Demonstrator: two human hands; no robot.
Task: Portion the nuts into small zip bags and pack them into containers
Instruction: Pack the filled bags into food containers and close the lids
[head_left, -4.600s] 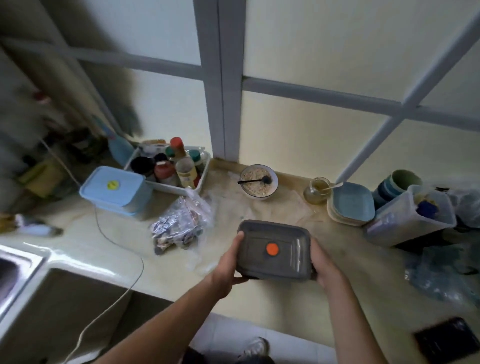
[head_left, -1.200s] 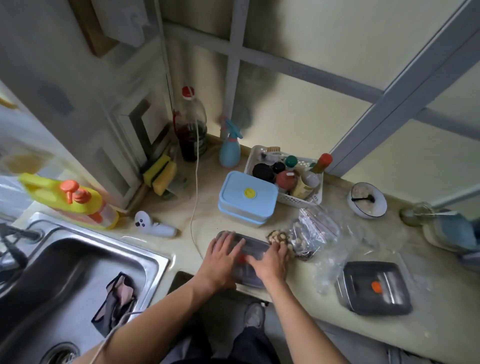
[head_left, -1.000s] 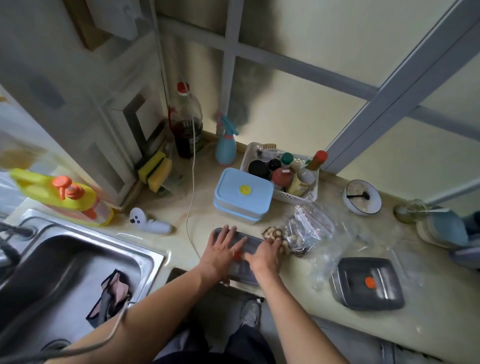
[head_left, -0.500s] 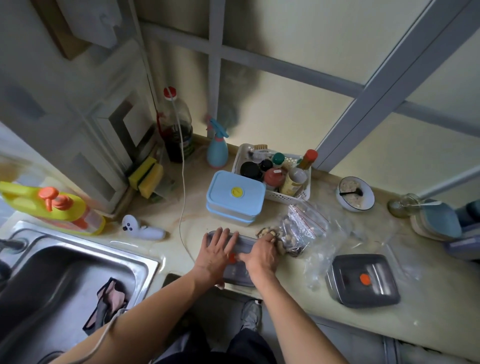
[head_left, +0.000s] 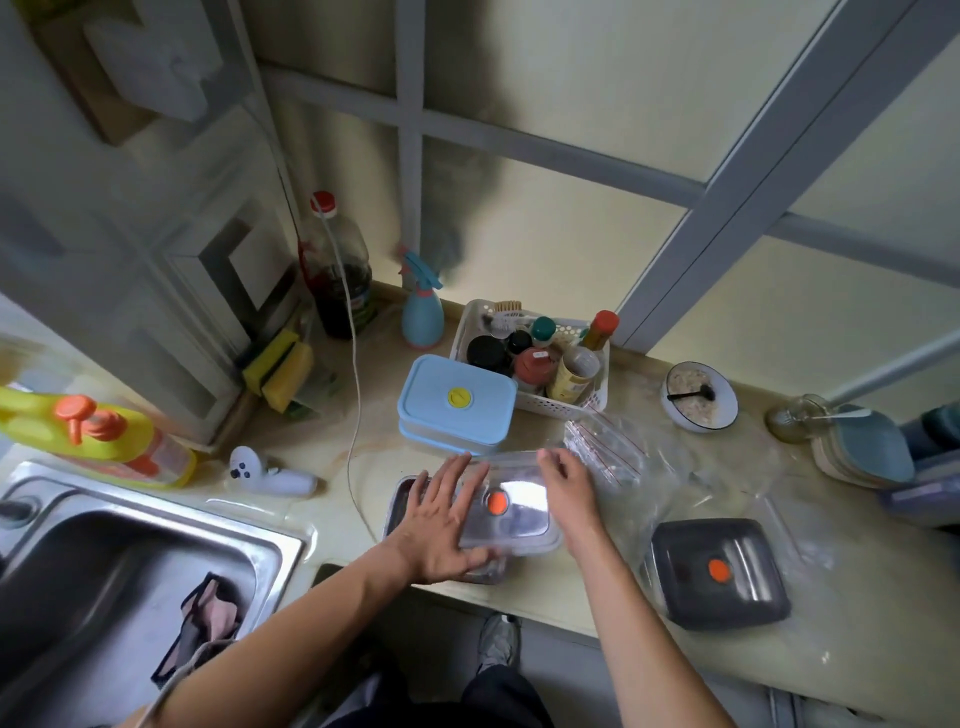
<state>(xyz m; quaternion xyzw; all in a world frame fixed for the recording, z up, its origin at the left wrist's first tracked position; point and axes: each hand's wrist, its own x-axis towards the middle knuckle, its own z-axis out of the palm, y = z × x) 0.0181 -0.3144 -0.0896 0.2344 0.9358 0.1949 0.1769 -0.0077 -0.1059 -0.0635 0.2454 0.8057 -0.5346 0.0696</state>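
Note:
A grey container (head_left: 399, 506) sits at the counter's front edge. Its clear lid (head_left: 519, 512), with an orange button, is raised and shifted right of the base. My left hand (head_left: 441, 519) lies spread across the lid's left part with the thumb under its front edge. My right hand (head_left: 569, 499) grips the lid's right edge. Clear zip bags (head_left: 608, 447) lie just behind my right hand; the lid hides the nuts. A second closed grey container (head_left: 719, 571) stands to the right. A blue-lidded container (head_left: 457, 400) stands behind.
A steel sink (head_left: 130, 571) is at the left. A white basket (head_left: 592, 402) of bottles, a spray bottle (head_left: 421, 312), a bowl (head_left: 701, 395) with a spoon and stacked plates (head_left: 872, 452) line the back. A white cable (head_left: 356, 415) crosses the counter.
Both hands pressed flat on the container's lid before. Now the lid is raised off the base and shifted right, with my right hand moved to its right edge.

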